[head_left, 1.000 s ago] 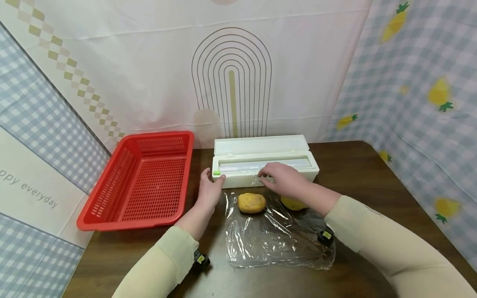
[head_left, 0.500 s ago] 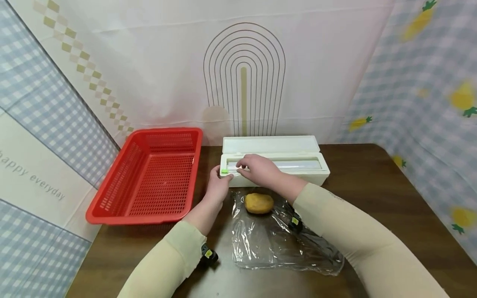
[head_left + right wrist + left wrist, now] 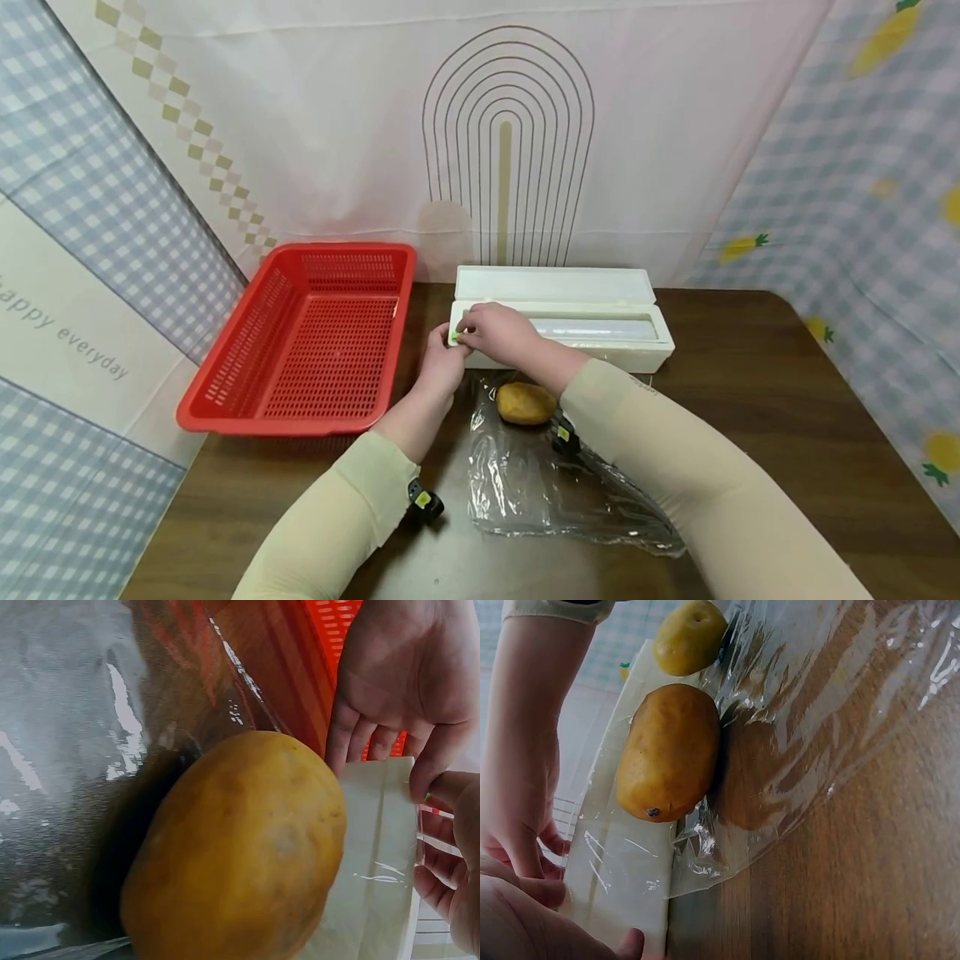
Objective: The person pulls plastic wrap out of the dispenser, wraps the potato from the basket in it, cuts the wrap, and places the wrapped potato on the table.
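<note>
On your table (image 3: 810, 433), the red basket (image 3: 277, 425) sits by the left edge, clear film (image 3: 502, 492) spreads toward the near edge, and the white box (image 3: 630, 358) stands by the far edge. Your left hand (image 3: 442, 367) grips the box's left end; your right hand (image 3: 502, 333), fingers curled, has moved left beside it. The brown-yellow fruit (image 3: 527, 404) lies before the box. You're now at the green slider (image 3: 453, 337), pinched or not you cannot tell; cutting looks likely.
</note>
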`<state>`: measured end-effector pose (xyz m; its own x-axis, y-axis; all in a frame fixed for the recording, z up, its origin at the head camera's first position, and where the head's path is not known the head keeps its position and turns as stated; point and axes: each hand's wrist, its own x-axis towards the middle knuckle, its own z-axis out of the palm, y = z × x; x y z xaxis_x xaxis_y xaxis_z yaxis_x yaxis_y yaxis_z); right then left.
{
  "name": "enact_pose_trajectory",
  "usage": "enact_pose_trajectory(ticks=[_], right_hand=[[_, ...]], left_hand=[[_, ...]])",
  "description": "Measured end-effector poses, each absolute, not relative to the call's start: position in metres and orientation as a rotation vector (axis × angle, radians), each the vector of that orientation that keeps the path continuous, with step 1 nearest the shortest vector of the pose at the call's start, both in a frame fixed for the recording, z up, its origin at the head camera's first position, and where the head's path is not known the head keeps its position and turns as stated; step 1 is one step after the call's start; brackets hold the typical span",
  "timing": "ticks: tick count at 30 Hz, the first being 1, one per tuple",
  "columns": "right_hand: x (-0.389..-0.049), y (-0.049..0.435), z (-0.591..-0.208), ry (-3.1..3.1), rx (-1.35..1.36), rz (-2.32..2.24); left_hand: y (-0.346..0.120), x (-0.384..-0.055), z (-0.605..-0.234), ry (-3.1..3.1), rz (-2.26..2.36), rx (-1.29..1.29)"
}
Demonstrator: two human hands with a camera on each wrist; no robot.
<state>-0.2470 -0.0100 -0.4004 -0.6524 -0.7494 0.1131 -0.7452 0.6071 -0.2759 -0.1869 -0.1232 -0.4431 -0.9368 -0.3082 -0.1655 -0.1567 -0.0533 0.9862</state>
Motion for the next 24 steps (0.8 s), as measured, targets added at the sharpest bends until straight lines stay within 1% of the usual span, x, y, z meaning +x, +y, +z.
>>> enact_pose_trajectory(ticks=[10, 24], right_hand=[[-0.2474, -0.0127, -0.3985, 2.803, -1.386, -0.425], [-0.2501, -0.0052, -0.4005, 2.806, -1.422, -0.405]], left_hand=[[-0.1184, -0.1859, -0.4441, -2.040, -2.095, 0.449], [-0.1201, -0.1891, -0.4455, -2.102, -2.082, 0.469]])
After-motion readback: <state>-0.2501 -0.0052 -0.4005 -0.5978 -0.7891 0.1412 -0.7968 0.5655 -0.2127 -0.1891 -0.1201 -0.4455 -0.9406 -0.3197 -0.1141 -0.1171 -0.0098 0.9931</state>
